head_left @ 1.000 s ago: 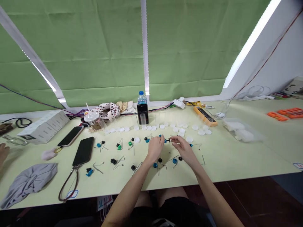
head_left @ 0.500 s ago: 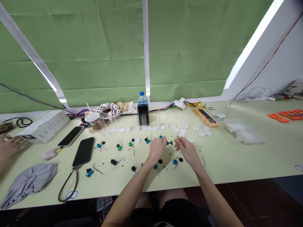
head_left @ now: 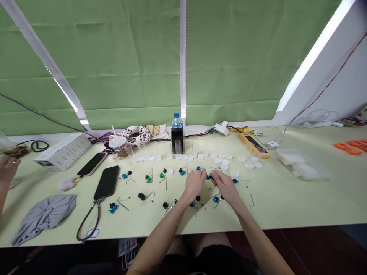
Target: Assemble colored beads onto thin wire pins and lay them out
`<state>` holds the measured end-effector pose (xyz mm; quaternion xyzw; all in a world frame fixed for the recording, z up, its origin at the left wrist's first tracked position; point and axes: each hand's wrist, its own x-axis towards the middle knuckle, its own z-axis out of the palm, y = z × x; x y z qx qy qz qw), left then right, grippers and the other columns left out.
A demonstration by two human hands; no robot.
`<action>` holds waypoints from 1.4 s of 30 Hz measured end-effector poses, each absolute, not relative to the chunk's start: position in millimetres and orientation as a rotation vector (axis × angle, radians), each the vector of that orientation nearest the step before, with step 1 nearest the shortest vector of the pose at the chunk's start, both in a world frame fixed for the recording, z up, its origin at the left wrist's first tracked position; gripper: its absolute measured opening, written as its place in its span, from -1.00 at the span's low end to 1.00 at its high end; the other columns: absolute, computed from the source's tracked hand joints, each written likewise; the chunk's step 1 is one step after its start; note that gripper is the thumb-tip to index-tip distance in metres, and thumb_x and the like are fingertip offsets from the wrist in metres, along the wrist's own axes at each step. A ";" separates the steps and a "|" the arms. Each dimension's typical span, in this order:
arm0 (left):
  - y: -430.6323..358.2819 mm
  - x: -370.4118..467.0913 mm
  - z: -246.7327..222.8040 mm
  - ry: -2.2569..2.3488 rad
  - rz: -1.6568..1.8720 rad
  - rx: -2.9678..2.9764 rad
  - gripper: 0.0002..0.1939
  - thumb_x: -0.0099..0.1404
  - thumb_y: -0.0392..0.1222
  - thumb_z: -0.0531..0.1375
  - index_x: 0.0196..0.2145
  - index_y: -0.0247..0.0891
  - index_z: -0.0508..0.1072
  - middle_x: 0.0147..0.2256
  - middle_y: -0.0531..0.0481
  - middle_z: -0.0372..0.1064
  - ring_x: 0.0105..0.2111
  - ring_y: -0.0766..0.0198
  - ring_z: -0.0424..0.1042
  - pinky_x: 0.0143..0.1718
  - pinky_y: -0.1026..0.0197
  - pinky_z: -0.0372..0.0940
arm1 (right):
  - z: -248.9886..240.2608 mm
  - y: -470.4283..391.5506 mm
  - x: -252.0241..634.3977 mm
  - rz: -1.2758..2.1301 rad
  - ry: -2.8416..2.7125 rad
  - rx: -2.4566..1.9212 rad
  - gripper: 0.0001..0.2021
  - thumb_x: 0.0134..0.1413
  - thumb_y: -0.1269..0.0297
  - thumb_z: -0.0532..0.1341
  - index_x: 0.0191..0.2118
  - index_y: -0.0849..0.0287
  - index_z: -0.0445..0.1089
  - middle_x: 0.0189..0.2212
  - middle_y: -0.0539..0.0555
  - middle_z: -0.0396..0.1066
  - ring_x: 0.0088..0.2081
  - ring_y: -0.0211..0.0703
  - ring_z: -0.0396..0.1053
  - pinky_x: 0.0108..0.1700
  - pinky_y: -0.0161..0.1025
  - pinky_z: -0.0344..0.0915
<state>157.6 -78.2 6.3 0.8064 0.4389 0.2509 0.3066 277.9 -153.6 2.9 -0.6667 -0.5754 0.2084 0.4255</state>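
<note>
Over the middle of the table, a small blue-and-black part [head_left: 208,177] spans the gap between my hands. My left hand [head_left: 195,182] is closed around its blue end. The fingers of my right hand [head_left: 225,185] are pinched at its black end, which they mostly cover. Just beyond my left hand shows a blue piece [head_left: 198,168]; another blue piece [head_left: 235,181] with a thin wire lies right of my right hand. Nearer the table edge are a round blue piece [head_left: 216,199] and a black knob-like piece [head_left: 198,198].
Several white round caps [head_left: 190,157] line the back. Small sets of blue, green [head_left: 148,179] and black pieces with thin metal rods lie leftward. Also present are a bottle [head_left: 177,137], a yellow meter [head_left: 254,145], two phones [head_left: 106,182], grey cloth [head_left: 47,217] and another person's hand [head_left: 7,168].
My right hand has moved in to the part and its fingers have closed on the black end. The view has shifted slightly left. The other person's hand at far left has moved off the white boxes.
</note>
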 end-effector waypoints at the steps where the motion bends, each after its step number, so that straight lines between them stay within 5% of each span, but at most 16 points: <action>1: -77.1 156.7 5.7 1.150 0.650 2.089 -0.48 0.33 0.00 -0.16 -0.73 -0.24 0.10 -0.73 0.04 0.09 -0.63 0.31 0.16 -0.49 0.25 0.00 | 4.4 -155.8 275.8 0.431 -1.489 -1.640 -0.62 0.24 0.02 -0.12 -0.38 0.11 0.28 -0.53 0.04 0.32 -0.45 -0.12 0.30 -0.35 -0.19 0.25; 7: -69.0 149.8 5.3 1.043 0.585 1.898 -0.45 0.34 0.05 -0.25 -0.64 -0.26 0.22 -0.69 0.03 0.17 -0.62 0.29 0.21 -0.46 0.25 0.09 | 0.4 -166.7 291.7 0.106 -1.415 -1.527 -0.77 0.21 0.16 0.00 -0.19 0.12 0.33 -0.23 0.14 0.39 -0.19 -0.06 0.37 -0.11 -0.11 0.27; 11: -76.3 151.1 13.6 1.029 0.576 2.118 -0.48 0.36 0.04 -0.27 -0.53 -0.25 0.26 -0.56 -0.03 0.28 -0.49 0.21 0.30 -0.36 0.22 0.12 | -8.5 -162.6 325.9 0.335 -1.137 -1.564 -0.72 0.10 0.07 0.12 -0.16 0.13 0.36 -0.29 0.10 0.46 -0.26 -0.05 0.46 -0.13 -0.10 0.32; 17: -87.4 170.8 28.5 0.967 0.499 2.360 -0.81 0.37 -0.15 -0.13 -0.26 -0.24 0.20 -0.33 -0.11 0.39 -0.29 0.12 0.38 -0.33 0.22 0.13 | -9.2 -159.9 359.5 0.634 -0.912 -1.327 -0.61 -0.18 0.04 0.34 -0.24 0.15 0.35 -0.31 0.11 0.47 -0.23 0.01 0.47 -0.12 -0.02 0.37; 24: -76.0 213.9 4.6 0.771 0.322 2.629 -0.77 0.22 -0.46 -0.04 -0.16 -0.31 0.18 -0.28 -0.17 0.40 -0.23 0.11 0.40 -0.31 0.22 0.15 | -18.2 -159.2 374.9 0.436 -1.179 -1.502 -0.70 0.02 0.05 0.18 -0.25 0.14 0.47 -0.27 0.13 0.45 -0.22 -0.04 0.40 -0.16 -0.08 0.31; 33: -68.8 229.7 -13.6 0.987 0.126 2.763 -0.83 0.23 -0.26 0.06 -0.19 -0.27 0.28 -0.25 -0.15 0.37 -0.22 0.07 0.38 -0.27 0.16 0.19 | -41.5 -148.1 359.2 0.135 -1.532 -1.913 -0.81 0.08 0.35 0.06 -0.31 0.09 0.43 -0.38 0.05 0.44 -0.26 -0.09 0.33 -0.24 -0.21 0.17; 42: -54.2 239.3 -21.8 1.048 0.226 2.690 -0.87 0.19 -0.26 0.13 -0.27 -0.25 0.28 -0.30 -0.08 0.38 -0.27 0.13 0.38 -0.31 0.20 0.17 | -54.3 -145.1 358.4 -0.120 -1.651 -2.020 -0.88 0.08 0.29 0.14 -0.41 0.09 0.41 -0.32 0.09 0.35 -0.24 -0.04 0.26 -0.25 -0.18 0.12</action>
